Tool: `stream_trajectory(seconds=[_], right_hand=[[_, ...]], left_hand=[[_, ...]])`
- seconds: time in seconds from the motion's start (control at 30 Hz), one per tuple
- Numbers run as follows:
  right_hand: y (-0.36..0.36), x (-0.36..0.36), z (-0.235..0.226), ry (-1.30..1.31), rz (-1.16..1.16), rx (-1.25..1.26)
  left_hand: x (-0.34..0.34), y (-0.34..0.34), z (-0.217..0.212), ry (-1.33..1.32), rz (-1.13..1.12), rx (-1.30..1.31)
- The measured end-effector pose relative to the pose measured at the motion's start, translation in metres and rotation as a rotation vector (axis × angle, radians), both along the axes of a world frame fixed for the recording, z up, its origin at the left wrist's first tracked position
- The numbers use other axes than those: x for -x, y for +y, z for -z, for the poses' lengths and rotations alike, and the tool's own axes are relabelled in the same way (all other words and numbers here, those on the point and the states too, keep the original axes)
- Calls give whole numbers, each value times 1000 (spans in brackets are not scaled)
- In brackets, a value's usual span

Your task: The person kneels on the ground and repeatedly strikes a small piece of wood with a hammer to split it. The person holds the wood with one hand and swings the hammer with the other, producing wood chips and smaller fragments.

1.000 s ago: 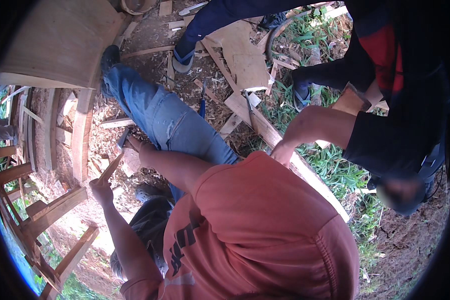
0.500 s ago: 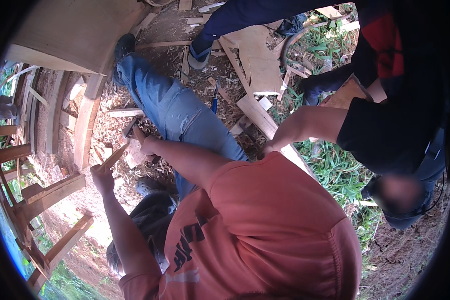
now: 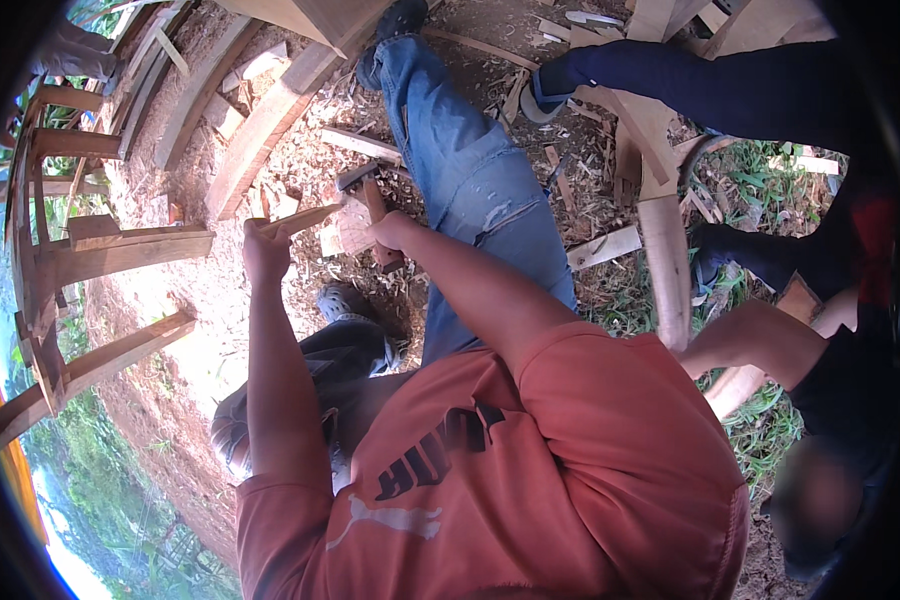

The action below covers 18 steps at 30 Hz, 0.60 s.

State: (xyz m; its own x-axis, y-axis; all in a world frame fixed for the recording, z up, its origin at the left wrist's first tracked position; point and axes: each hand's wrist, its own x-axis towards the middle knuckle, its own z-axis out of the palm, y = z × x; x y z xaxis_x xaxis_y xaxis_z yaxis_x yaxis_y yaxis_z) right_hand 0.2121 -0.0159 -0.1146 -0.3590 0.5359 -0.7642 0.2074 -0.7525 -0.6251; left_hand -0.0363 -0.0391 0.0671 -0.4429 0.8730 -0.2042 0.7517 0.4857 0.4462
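My left hand (image 3: 267,250) is closed around the near end of a narrow, tapering piece of wood (image 3: 305,219). The wood points right, over a pale wooden block (image 3: 354,228) on the chip-strewn ground. My right hand (image 3: 394,230) grips the wooden handle of a hatchet (image 3: 373,200). Its dark metal head lies beyond the fingers, just above the block and apart from the wood piece. The hatchet's cutting edge is too small to make out.
Wood shavings surround my jeans-clad leg (image 3: 490,190). Timber frame pieces (image 3: 120,255) jut in at left, beside a long beam (image 3: 260,145). Right of me crouches a co-worker in dark clothes (image 3: 850,370), near a pale log (image 3: 665,270). A blue-handled tool (image 3: 555,175) lies past my leg.
My view has swung left, so the scene sits further right. The hatchet head has tilted, and its handle now shows plainly. Both hands keep their holds.
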Motion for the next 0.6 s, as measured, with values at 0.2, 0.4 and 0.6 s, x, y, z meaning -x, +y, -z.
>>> stream_trajectory(seconds=[0.2, 0.4, 0.6], right_hand=[[-2, -3, -68, 110, 189, 169], [16, -28, -58, -330, 27, -178], [16, -33, -115, -547, -198, -555]], left_hand=[[26, -10, 23, 78, 11, 42], [-4, 20, 6, -22, -15, 65], [2, 16, 0, 42, -79, 95]])
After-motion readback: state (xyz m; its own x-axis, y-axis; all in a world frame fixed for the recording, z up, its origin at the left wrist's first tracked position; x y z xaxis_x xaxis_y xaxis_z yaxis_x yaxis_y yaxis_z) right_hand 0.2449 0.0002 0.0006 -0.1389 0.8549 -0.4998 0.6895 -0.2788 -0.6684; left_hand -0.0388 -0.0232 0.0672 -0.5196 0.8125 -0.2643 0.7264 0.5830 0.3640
